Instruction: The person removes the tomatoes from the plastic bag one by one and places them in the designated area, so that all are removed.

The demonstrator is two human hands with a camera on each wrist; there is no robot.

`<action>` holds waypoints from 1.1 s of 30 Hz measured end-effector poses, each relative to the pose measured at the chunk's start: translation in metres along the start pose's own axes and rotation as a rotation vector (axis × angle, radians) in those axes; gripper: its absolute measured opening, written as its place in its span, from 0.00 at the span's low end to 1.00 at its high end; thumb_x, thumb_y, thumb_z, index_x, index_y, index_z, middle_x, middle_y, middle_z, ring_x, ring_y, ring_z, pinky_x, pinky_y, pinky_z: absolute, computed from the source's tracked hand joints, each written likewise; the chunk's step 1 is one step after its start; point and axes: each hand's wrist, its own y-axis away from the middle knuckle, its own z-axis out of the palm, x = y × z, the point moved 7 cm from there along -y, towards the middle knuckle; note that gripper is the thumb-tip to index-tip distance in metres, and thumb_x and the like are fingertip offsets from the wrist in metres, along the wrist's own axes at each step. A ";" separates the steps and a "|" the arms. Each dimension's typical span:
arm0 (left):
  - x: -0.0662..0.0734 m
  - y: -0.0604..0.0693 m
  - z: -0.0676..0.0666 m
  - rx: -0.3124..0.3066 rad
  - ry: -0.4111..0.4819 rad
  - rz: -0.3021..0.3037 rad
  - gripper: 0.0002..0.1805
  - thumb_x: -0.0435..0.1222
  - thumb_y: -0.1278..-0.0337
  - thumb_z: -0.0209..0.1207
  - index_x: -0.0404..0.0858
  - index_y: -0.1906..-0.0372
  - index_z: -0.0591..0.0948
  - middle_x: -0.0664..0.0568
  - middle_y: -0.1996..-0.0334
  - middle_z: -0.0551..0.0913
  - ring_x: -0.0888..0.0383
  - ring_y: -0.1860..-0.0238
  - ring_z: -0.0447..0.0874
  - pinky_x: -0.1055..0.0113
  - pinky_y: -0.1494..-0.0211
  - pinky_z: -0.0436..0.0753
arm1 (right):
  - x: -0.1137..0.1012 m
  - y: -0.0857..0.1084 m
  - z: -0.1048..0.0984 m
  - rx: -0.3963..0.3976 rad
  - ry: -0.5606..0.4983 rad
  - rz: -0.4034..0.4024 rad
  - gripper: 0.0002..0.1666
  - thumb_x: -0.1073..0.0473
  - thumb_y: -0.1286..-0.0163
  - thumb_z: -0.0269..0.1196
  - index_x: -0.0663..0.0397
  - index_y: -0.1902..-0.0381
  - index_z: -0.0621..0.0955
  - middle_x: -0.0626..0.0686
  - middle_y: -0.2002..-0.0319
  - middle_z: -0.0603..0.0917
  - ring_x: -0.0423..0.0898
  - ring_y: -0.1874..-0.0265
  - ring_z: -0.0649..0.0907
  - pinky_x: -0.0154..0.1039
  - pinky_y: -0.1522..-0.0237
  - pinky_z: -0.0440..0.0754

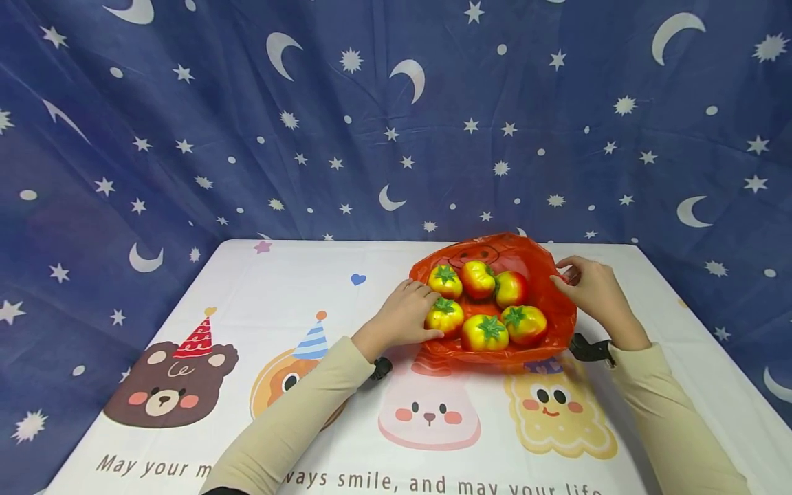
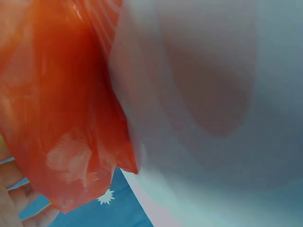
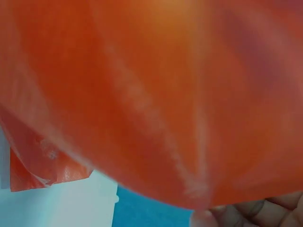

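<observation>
A thin red plastic bag (image 1: 559,323) is spread wide at its mouth on the table. Inside it sit several shiny yellow-and-red toy tomatoes (image 1: 485,333) with green leafy tops. My left hand (image 1: 405,315) holds the bag's left rim, its thumb low beside the nearest tomatoes. At the opposite side, my right hand (image 1: 590,287) pinches the right rim between thumb and fingers. In the left wrist view the bag's wall (image 2: 71,109) hangs beside several spread fingers (image 2: 21,196). The right wrist view is mostly filled by the bag (image 3: 142,104), with fingertips (image 3: 203,218) at its edge.
The table (image 1: 322,275) has a white cloth printed with cartoon animals and lettering. A dark blue curtain (image 1: 346,158) with moons and stars hangs close behind and at the sides. Small black devices (image 1: 590,348) are worn at both wrists.
</observation>
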 end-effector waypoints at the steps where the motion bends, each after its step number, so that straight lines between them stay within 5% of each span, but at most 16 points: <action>1: 0.000 0.000 0.000 0.007 0.000 0.001 0.36 0.59 0.50 0.60 0.40 0.41 0.74 0.51 0.44 0.78 0.52 0.40 0.71 0.56 0.30 0.64 | 0.002 0.000 0.001 -0.010 0.009 0.011 0.15 0.63 0.43 0.65 0.72 0.63 0.80 0.59 0.80 0.80 0.49 0.81 0.75 0.37 0.79 0.77; 13: -0.005 0.001 0.000 0.084 0.071 -0.003 0.37 0.58 0.51 0.61 0.39 0.40 0.71 0.50 0.46 0.76 0.54 0.43 0.73 0.60 0.31 0.67 | 0.005 0.002 -0.001 -0.035 0.031 0.048 0.12 0.60 0.40 0.64 0.66 0.67 0.84 0.59 0.77 0.84 0.48 0.79 0.77 0.33 0.76 0.74; 23: -0.009 0.003 -0.009 0.150 0.275 0.018 0.37 0.51 0.50 0.63 0.38 0.37 0.68 0.47 0.44 0.72 0.53 0.48 0.76 0.62 0.37 0.76 | 0.003 0.002 -0.004 0.030 0.032 0.043 0.11 0.60 0.40 0.65 0.66 0.67 0.84 0.62 0.75 0.84 0.55 0.74 0.79 0.35 0.75 0.74; 33: -0.019 0.010 -0.024 0.307 0.382 0.052 0.38 0.47 0.52 0.67 0.35 0.37 0.68 0.47 0.45 0.74 0.53 0.45 0.77 0.62 0.37 0.76 | -0.006 0.002 -0.008 0.159 0.067 -0.035 0.10 0.62 0.42 0.66 0.68 0.69 0.84 0.64 0.73 0.84 0.58 0.72 0.79 0.56 0.68 0.81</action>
